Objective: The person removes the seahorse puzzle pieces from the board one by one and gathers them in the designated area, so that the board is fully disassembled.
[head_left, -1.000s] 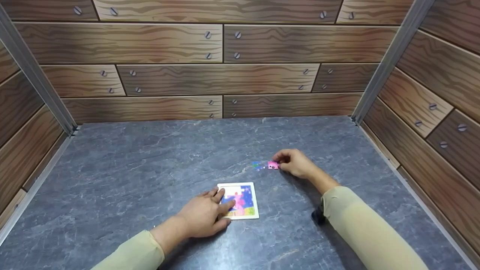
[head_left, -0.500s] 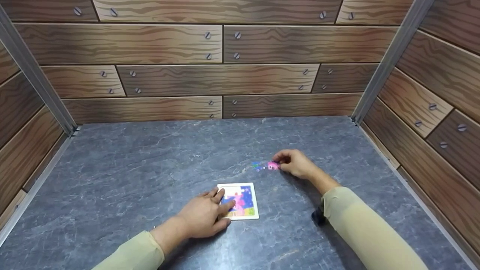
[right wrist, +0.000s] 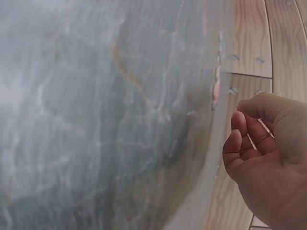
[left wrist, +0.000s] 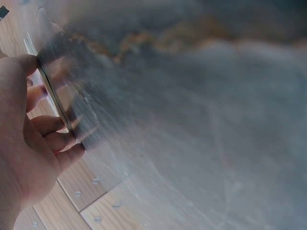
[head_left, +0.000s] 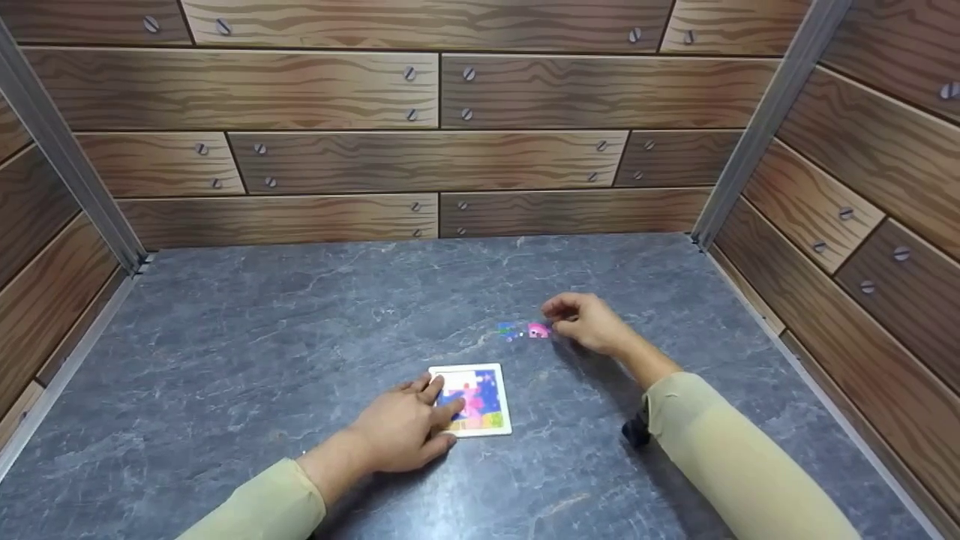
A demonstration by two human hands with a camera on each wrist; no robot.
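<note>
In the head view my left hand point(head_left: 401, 427) rests on the left side of a white-framed jigsaw puzzle point(head_left: 471, 401), fingers on its face, thumb at its lower edge. The puzzle picture is pink, blue and yellow, with a white patch at its upper left. The left wrist view shows the frame edge-on against my fingertips point(left wrist: 71, 155). Farther back, my right hand point(head_left: 589, 322) hovers just right of a pink puzzle piece point(head_left: 538, 330), loosely curled and holding nothing. Left of that piece lies a blue-green piece point(head_left: 507, 329). The pink piece point(right wrist: 217, 90) appears edge-on in the right wrist view.
The work surface is a grey marbled tabletop point(head_left: 300, 322). Wood-print walls point(head_left: 330, 161) enclose its back and sides, with metal corner posts point(head_left: 765, 127). A black object point(head_left: 636, 432) sits at my right cuff.
My right hand has let go of the pink piece and lifted slightly from it. The whole head view has shifted a little. My left hand stays on the puzzle.
</note>
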